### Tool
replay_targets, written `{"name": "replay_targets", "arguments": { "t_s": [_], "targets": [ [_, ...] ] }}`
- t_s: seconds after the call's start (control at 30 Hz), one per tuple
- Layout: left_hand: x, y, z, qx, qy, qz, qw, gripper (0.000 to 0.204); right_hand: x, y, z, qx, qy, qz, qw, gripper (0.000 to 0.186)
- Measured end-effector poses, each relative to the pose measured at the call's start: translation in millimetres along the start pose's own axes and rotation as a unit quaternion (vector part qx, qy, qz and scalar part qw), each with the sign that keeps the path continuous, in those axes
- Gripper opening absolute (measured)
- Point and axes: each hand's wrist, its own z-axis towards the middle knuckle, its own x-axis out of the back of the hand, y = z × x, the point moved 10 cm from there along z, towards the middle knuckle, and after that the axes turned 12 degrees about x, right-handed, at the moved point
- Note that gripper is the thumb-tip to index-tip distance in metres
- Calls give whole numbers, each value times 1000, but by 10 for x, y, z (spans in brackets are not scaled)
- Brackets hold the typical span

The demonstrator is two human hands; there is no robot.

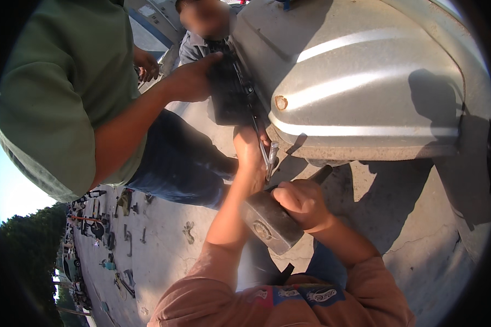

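My right hand point(300, 203) is closed round the handle of a heavy sledgehammer point(273, 224), close under its blocky steel head. The handle end points up and right, toward the silver body panel. My left hand point(249, 146) reaches further forward, its fingers closed round a shiny metal rod point(273, 153) beside the lower end of a dark, box-shaped metal part point(229, 90). The rod's far end and my left fingertips are partly hidden. A co-worker's hand point(193, 79) grips that dark part from the left. The hammer head is apart from the rod.
A large silver vehicle body panel point(360, 82) with a rusty spot fills the upper right. The co-worker in a green shirt point(76, 92) stands close on my left; another person point(193, 49) is beyond. Metal parts and tools point(126, 240) lie scattered on the concrete at left.
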Motion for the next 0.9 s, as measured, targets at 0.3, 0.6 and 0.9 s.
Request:
{"name": "replay_targets", "arguments": {
  "t_s": [0.3,0.6,0.9],
  "targets": [
    [45,-41,142,-2,-15,-1,1000,21,-13,183,-262,-162,-41,21,986,36],
    [55,-37,177,-16,23,-14,999,25,-48,223,-281,-161,-45,32,985,32],
    [132,-109,276,-19,11,25,999,31,55,133,-285,-91,15,4,996,27]
  ]
}}
